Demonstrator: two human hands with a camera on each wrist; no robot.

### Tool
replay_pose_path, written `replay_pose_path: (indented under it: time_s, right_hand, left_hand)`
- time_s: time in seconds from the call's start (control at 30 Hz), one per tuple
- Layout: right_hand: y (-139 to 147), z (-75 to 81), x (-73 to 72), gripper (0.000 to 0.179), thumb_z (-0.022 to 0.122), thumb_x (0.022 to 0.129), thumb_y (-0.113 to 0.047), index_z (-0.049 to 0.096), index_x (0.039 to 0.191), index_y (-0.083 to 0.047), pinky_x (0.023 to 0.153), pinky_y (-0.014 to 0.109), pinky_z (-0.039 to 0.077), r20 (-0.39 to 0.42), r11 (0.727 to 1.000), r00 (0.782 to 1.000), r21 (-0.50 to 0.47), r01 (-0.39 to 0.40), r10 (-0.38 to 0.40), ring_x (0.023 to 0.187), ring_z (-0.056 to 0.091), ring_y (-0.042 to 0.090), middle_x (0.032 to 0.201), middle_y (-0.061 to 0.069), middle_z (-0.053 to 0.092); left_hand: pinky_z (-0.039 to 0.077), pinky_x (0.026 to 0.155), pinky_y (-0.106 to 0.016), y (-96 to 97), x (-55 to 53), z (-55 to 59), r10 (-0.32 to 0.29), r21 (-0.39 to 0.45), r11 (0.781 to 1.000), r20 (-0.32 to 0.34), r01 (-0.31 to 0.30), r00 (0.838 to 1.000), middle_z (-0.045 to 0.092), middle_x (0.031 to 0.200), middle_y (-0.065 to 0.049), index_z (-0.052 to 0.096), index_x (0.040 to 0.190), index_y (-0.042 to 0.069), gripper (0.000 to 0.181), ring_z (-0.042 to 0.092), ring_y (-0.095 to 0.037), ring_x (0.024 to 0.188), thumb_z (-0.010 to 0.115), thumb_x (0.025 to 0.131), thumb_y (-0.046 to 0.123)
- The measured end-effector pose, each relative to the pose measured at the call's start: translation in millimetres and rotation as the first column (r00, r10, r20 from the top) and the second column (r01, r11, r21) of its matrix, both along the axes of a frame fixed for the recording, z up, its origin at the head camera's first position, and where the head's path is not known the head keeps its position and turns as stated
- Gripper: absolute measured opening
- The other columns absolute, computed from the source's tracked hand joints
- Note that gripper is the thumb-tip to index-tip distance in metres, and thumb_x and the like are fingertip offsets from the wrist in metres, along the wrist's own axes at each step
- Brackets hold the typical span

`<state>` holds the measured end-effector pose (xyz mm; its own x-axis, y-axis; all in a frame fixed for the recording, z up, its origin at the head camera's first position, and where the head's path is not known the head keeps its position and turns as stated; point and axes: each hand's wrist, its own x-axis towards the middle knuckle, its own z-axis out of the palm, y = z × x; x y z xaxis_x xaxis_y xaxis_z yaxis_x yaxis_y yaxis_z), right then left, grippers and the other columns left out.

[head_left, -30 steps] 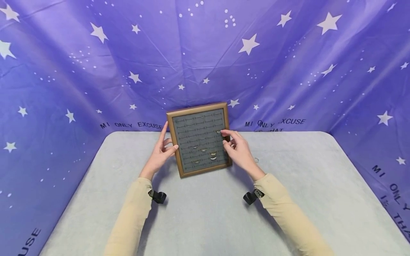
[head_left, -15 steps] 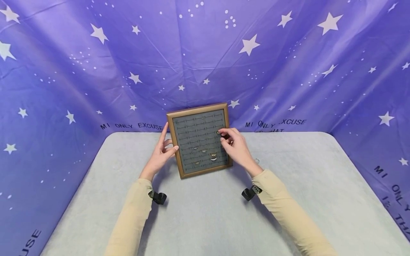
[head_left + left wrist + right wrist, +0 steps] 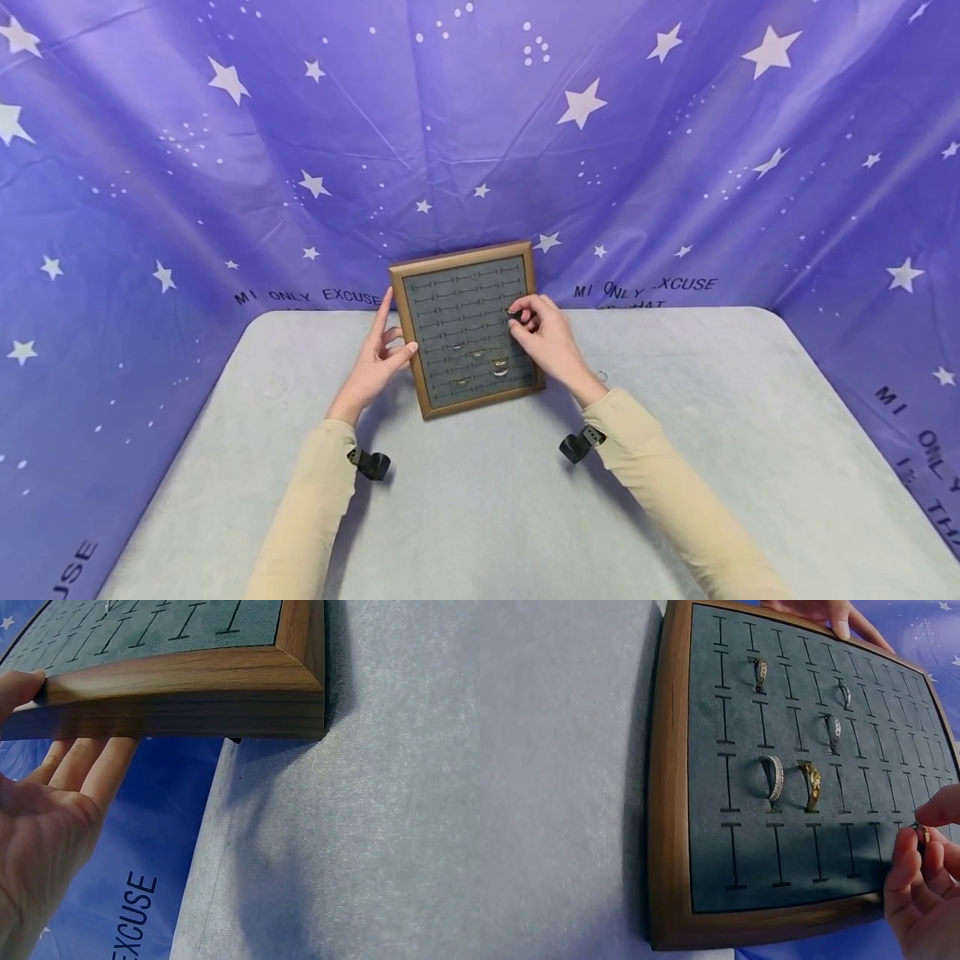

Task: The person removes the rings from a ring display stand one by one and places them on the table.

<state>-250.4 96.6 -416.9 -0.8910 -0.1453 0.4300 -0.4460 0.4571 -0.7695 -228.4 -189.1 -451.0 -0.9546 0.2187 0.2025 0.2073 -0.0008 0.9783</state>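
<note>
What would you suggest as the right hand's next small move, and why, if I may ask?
Perhaps wiggle the pinched ring gently to check whether a slot grips it. The right hand pinches it close to the slotted board and hides its base, while the left hand holds the frame, which should limit shifting.

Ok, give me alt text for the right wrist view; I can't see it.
Right hand pinching a ring at a wood-framed, teal-lined ring display. Five other rings sit in its slots, and the left hand holds it at the top of the picture.
</note>
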Motion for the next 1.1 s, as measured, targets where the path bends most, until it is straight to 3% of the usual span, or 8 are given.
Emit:
replay_pose_path:
  time_s: [0.33,0.57,0.77,1.1]
  right_hand:
    - [-6.0,-1.5,-4.4,0.010,0.071,0.083,-0.005,0.062,0.086,-0.003,0.062,0.026,0.038,-0.026,0.997,0.997,-0.019,0.079,-0.079,0.067,0.047,0.018,0.075,0.005,0.047]
    - [-6.2,-3.4,-4.1,0.009,0.069,0.084,-0.004,0.061,0.082,-0.005,0.061,0.026,0.036,-0.040,0.995,0.994,-0.029,0.098,-0.099,0.066,0.045,0.017,0.073,0.004,0.046]
    - [-5.7,-5.0,-3.2,0.008,0.067,0.085,-0.004,0.059,0.084,-0.005,0.061,0.025,0.035,-0.051,0.996,0.995,-0.043,0.080,-0.082,0.066,0.045,0.017,0.074,0.005,0.045]
    - [-3.8,-5.0,-0.8,0.007,0.066,0.086,-0.002,0.060,0.085,-0.003,0.060,0.022,0.036,-0.052,0.997,0.997,-0.052,0.054,-0.057,0.068,0.045,0.018,0.076,0.007,0.045]
  left_hand:
    - [0.056,0.078,-0.037,5.6,12.1,19.5,-0.011,0.010,1.000,-0.003,0.011,1.000,0.049,0.127,-0.032,0.001,0.157,0.028,0.089,0.066,-0.019,0.089,0.055,0.095,-0.006]
    - [0.056,0.078,-0.040,0.4,2.3,0.7,-0.010,0.003,1.000,-0.031,0.010,0.999,0.051,0.126,-0.029,0.003,0.155,0.040,0.089,0.067,-0.021,0.089,0.056,0.096,-0.001]
    - [0.055,0.080,-0.044,0.4,2.8,1.8,-0.006,-0.003,1.000,-0.030,0.006,1.000,0.052,0.126,-0.029,0.003,0.156,0.037,0.089,0.067,-0.023,0.090,0.057,0.096,-0.001]
    - [0.057,0.076,-0.037,-0.4,1.7,0.3,-0.008,0.005,1.000,-0.044,0.008,0.999,0.052,0.125,-0.029,0.005,0.155,0.038,0.089,0.067,-0.022,0.089,0.057,0.095,-0.001]
